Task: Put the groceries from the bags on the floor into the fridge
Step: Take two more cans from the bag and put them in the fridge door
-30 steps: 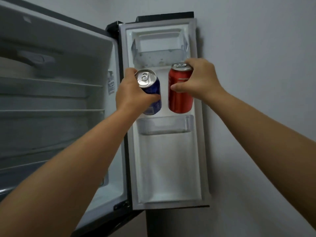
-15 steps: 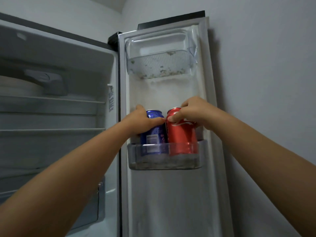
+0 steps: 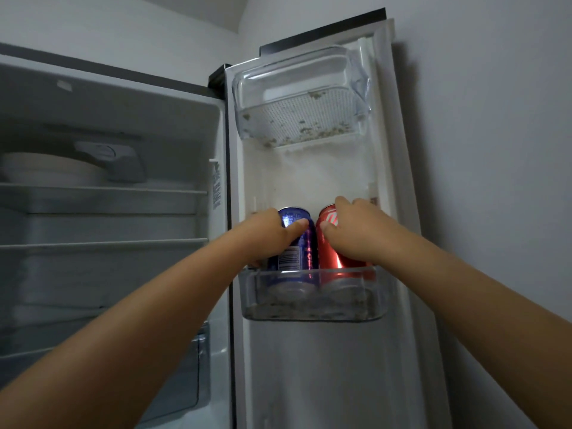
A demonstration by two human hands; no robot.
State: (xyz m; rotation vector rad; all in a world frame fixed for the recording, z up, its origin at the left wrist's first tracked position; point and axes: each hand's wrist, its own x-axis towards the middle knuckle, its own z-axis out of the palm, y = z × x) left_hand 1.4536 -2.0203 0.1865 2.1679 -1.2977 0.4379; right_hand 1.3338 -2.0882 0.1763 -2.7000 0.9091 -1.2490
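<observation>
An open fridge (image 3: 108, 212) shows bare shelves at left, its door (image 3: 325, 366) swung wide at right. A speckled clear bin (image 3: 297, 119) hangs high on the door; a lower door bin (image 3: 312, 305) holds two upright cans, touching side by side. The left hand (image 3: 266, 233) grips the blue can (image 3: 297, 249); the right hand (image 3: 356, 233) grips the red can (image 3: 334, 255), both from above.

A home kitchen corner: an open fridge (image 3: 123, 212) with door bins (image 3: 312, 308) against plain walls (image 3: 479, 119).
</observation>
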